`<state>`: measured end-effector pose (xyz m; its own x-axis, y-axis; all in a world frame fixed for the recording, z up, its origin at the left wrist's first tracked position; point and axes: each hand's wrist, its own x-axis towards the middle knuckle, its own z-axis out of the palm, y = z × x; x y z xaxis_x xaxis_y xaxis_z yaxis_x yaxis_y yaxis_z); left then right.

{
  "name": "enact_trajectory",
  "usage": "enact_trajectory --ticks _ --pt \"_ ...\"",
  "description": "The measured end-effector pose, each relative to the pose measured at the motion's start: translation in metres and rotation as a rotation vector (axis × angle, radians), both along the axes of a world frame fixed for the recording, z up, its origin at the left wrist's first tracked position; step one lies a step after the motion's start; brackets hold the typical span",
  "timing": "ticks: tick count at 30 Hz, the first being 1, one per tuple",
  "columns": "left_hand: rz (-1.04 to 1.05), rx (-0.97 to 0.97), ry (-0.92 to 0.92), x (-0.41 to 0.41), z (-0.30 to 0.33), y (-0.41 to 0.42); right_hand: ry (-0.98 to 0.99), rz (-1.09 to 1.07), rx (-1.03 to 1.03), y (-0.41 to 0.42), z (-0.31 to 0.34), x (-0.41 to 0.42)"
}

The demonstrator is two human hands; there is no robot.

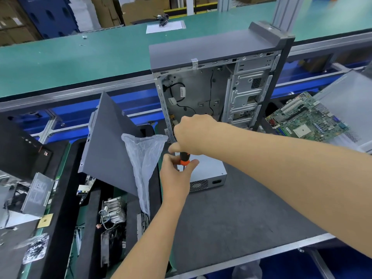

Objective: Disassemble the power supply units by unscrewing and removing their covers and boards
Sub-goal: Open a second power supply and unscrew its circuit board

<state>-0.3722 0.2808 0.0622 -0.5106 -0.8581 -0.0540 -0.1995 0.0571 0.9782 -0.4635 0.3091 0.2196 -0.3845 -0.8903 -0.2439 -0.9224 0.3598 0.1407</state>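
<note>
Nearest us, our left hand [177, 174] pinches the orange collar of the black-handled screwdriver [183, 158]; just right, our right hand [193, 135] clenches its handle top. Beneath both, the silver metal power supply box [209, 174] sits on the dark worktop [231, 214]. We should keep the shaft upright, press down, and turn slowly.

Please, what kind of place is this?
Probably a computer disassembly or recycling line: an opened tower case on the workbench, a loose motherboard, and green conveyor belts behind.
</note>
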Motion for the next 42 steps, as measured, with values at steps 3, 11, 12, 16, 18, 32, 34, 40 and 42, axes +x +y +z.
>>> enact_trajectory --ticks 3,11,12,16,18,32,34,40,42 --pt "-0.090 -0.080 0.016 0.012 -0.002 -0.007 -0.080 0.033 -0.018 0.006 -0.005 -0.008" --pt "-0.195 -0.148 -0.015 0.021 -0.004 -0.012 -0.228 0.219 -0.031 0.006 -0.009 -0.012" --pt "-0.185 -0.150 -0.016 0.021 -0.005 -0.012 -0.295 0.188 -0.019 0.006 -0.008 -0.014" --pt "-0.162 -0.165 -0.047 0.016 -0.007 -0.005 -0.267 -0.053 -0.014 0.010 -0.011 -0.015" --pt "-0.141 -0.151 -0.006 0.011 -0.007 -0.002 -0.167 -0.088 -0.066 0.010 -0.015 -0.012" --pt "-0.143 -0.141 -0.025 0.017 -0.012 -0.013 -0.222 0.223 -0.102 -0.003 -0.020 0.001" --pt "-0.097 -0.098 -0.007 0.016 -0.012 -0.014 -0.281 0.164 -0.129 -0.003 -0.019 0.002" --pt "-0.030 -0.028 0.031 0.009 -0.001 -0.008 -0.032 0.040 -0.135 -0.009 -0.015 0.013" --pt "-0.039 -0.064 0.057 0.014 -0.004 -0.006 -0.057 0.064 -0.131 -0.008 -0.013 0.012"
